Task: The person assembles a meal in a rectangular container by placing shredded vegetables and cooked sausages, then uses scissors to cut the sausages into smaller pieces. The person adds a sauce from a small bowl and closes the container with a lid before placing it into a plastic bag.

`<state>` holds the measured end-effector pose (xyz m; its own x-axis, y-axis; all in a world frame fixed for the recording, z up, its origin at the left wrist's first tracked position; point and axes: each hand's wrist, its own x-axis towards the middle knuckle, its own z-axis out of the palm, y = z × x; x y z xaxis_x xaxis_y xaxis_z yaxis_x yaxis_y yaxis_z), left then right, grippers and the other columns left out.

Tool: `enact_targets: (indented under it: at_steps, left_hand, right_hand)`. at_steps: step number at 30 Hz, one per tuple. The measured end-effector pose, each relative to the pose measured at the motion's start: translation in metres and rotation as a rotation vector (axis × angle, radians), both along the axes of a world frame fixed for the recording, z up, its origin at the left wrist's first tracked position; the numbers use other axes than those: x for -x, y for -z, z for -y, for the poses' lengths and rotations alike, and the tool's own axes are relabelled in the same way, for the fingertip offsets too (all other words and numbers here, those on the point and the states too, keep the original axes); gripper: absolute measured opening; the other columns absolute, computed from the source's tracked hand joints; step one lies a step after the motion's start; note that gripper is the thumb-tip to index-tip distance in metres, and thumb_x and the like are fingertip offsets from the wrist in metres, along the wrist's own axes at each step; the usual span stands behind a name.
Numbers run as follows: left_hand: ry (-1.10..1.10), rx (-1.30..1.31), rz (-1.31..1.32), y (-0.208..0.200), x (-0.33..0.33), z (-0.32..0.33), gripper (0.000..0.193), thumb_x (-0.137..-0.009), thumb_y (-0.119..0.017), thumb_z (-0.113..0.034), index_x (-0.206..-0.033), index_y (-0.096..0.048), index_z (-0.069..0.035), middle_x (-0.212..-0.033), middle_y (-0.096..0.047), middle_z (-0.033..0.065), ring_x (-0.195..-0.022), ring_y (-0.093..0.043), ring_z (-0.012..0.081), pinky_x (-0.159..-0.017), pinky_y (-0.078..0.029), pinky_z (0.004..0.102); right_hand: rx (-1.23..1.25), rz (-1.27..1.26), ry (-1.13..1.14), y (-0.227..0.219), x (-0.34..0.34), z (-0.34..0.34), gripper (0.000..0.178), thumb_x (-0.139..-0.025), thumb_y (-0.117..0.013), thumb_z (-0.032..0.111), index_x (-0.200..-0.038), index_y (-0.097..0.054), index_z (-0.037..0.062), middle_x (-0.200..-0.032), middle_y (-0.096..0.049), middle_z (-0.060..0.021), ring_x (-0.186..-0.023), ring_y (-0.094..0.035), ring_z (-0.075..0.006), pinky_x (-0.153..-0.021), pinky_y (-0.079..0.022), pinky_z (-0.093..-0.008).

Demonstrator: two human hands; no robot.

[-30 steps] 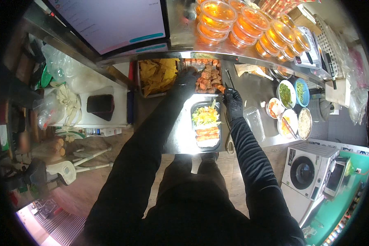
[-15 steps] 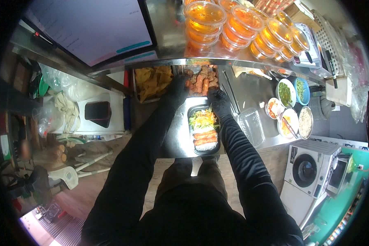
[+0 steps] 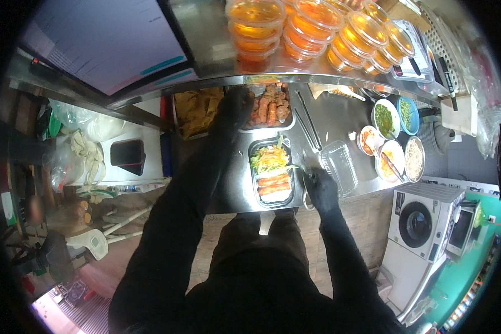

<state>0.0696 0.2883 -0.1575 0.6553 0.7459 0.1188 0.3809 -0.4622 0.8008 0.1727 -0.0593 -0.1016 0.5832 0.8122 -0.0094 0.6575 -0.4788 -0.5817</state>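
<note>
The left hand was by the meat tray, right hand near the counter's front edge; I couldn't tell either grip.

The black-gloved left hand and black-gloved right hand are matched by plain, solid black sleeves, while the rectangular black plastic tray is banded with white rice, glossy orange-brown rolls and shredded salad mottled in yellow, green and orange. Amber and orange are shown through the stacked round clear plastic cups, and green is ringed by a round white bowl and a round blue bowl. The silver-grey metal counter is streaked with white glare, and the boxy white washing machine is marked by a round dark door.
</note>
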Motion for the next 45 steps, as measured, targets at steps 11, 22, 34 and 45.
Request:
enact_targets:
  at_steps: [11, 22, 34, 45]
  left_hand:
    - [0.140, 0.243, -0.141, -0.050, -0.087, -0.069, 0.041, -0.098, -0.067, -0.031, -0.126, -0.061, -0.002, -0.117, -0.066, 0.0163, -0.110, -0.065, 0.0308, -0.092, -0.054, 0.0426]
    - [0.224, 1.118, 0.573, -0.055, -0.020, -0.015, 0.043, -0.103, -0.063, -0.033, -0.134, -0.059, -0.004, -0.124, -0.066, 0.0085, -0.112, -0.064, 0.0211, -0.094, -0.054, 0.0371]
    - [0.137, 1.430, 0.828, -0.085, 0.001, 0.096, 0.027, -0.103, -0.063, -0.020, -0.126, -0.061, -0.006, -0.116, -0.067, 0.0043, -0.108, -0.067, 0.0205, -0.097, -0.056, 0.0367]
    - [0.250, -0.764, 0.123, -0.093, 0.000, 0.133, 0.021, -0.107, -0.052, -0.019, -0.123, -0.058, -0.006, -0.114, -0.060, 0.0050, -0.108, -0.060, 0.0177, -0.095, -0.051, 0.0356]
  right_hand:
    - [0.098, 0.124, -0.004, 0.050, 0.017, 0.093, 0.045, -0.087, -0.068, 0.012, -0.130, -0.057, 0.0054, -0.127, -0.058, -0.0175, -0.112, -0.060, -0.0370, -0.091, -0.053, -0.0463]
    - [0.260, -0.167, 0.093, 0.041, 0.001, 0.086, 0.057, -0.086, -0.068, 0.014, -0.139, -0.050, 0.0024, -0.121, -0.065, -0.0231, -0.108, -0.065, -0.0371, -0.094, -0.054, -0.0430]
    - [-0.176, -1.141, -0.111, -0.074, 0.036, 0.077, 0.055, -0.102, -0.060, 0.009, -0.153, -0.040, 0.0089, -0.108, -0.058, -0.0032, -0.092, -0.058, -0.0082, -0.074, -0.053, -0.0225]
    - [-0.216, -1.013, -0.369, -0.116, 0.042, 0.027, 0.103, -0.090, -0.070, 0.063, -0.160, -0.025, 0.0025, -0.116, -0.058, -0.0097, -0.104, -0.055, -0.0188, -0.095, -0.047, -0.0359]
